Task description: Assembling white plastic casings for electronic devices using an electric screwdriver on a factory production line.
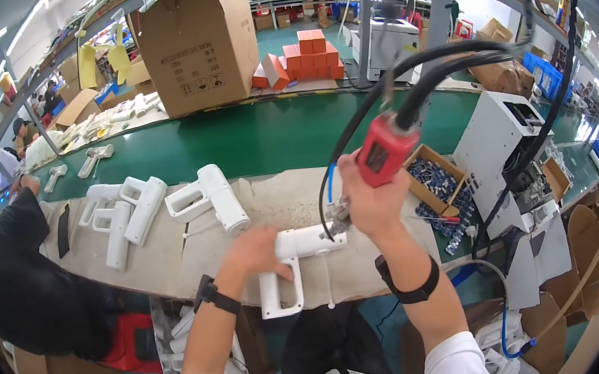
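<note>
A white gun-shaped plastic housing (313, 240) with a looped handle lies on the cardboard-covered bench in front of me. My left hand (254, 254) grips it where the handle meets the barrel, thumb at the loop. In my right hand (374, 204) is a red powered screwdriver (388, 149), hanging from thick black cables. Its metal tip end (338, 217) is over the right end of the housing; whether it touches a screw cannot be made out. A thin white cord (328, 280) hangs from the housing over the bench edge. Another white housing (220, 200) lies just beyond my left hand.
Several more housings (144, 212) lie to the left, near a co-worker's black sleeve (20, 229). A cardboard tray of small dark parts (433, 179) sits at right beside a white machine (491, 137). Behind runs a green belt (293, 132), with orange boxes (306, 59) and a large carton (196, 46) beyond.
</note>
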A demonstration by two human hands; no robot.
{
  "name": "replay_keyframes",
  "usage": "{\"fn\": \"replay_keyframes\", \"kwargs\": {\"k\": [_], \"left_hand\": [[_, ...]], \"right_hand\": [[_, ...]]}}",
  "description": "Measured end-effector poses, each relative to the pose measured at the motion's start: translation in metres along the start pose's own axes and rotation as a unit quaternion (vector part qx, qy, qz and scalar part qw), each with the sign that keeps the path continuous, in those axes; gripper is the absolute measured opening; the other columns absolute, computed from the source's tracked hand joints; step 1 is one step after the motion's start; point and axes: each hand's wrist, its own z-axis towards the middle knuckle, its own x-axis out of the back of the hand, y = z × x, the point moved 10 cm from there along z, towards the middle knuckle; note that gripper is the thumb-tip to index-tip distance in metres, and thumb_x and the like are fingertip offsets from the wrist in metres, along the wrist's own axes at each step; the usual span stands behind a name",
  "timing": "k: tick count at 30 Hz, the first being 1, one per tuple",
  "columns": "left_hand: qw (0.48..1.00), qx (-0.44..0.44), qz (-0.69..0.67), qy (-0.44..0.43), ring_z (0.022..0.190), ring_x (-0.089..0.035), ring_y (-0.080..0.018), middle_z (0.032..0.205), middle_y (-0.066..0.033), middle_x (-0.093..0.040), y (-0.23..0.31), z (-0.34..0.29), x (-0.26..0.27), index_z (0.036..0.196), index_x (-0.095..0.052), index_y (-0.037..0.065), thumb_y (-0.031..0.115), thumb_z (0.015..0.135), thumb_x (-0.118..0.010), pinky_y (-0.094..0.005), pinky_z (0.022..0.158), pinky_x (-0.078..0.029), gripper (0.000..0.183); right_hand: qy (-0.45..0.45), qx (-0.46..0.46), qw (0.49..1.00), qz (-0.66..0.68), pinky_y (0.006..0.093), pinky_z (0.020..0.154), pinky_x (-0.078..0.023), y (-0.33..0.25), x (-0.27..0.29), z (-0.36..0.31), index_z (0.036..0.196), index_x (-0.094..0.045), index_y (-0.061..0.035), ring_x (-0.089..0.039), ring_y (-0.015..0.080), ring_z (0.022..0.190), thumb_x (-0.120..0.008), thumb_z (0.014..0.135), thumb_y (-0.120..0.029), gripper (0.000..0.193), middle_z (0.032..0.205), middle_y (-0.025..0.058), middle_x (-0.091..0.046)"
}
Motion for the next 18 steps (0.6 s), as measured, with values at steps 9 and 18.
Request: {"fn": "replay_keyframes", "kwargs": {"k": [9,18], "left_hand": [[0.997,0.013,-0.081,-0.002,0.098,-0.062,-0.0317,0.101,-0.0165,-0.063,0.044,0.029,-0.016,0.102,-0.06,-0.001,0.062,0.048,-0.08,-0.0414,0.084,-0.05,0.085],[0.998,-0.007,-0.065,-0.008,0.093,-0.065,-0.0352,0.094,-0.0209,-0.066,0.049,0.036,-0.018,0.11,-0.058,-0.004,0.069,0.05,-0.076,-0.0415,0.081,-0.051,0.096]], "right_hand": [[-0.027,0.015,0.999,0.033,0.0212,0.046,-0.039,-0.001,-0.039,0.017,0.081,-0.061,-0.0016,-0.05,0.0048,0.049,-0.068,0.087,-0.009,0.012,0.061,-0.0018,-0.056],[0.0,-0.06,0.998,0.007,0.0223,0.048,-0.039,0.057,-0.044,0.013,0.077,-0.058,-0.0031,-0.049,0.0046,0.052,-0.068,0.086,-0.012,0.016,0.062,-0.0024,-0.056]]}}
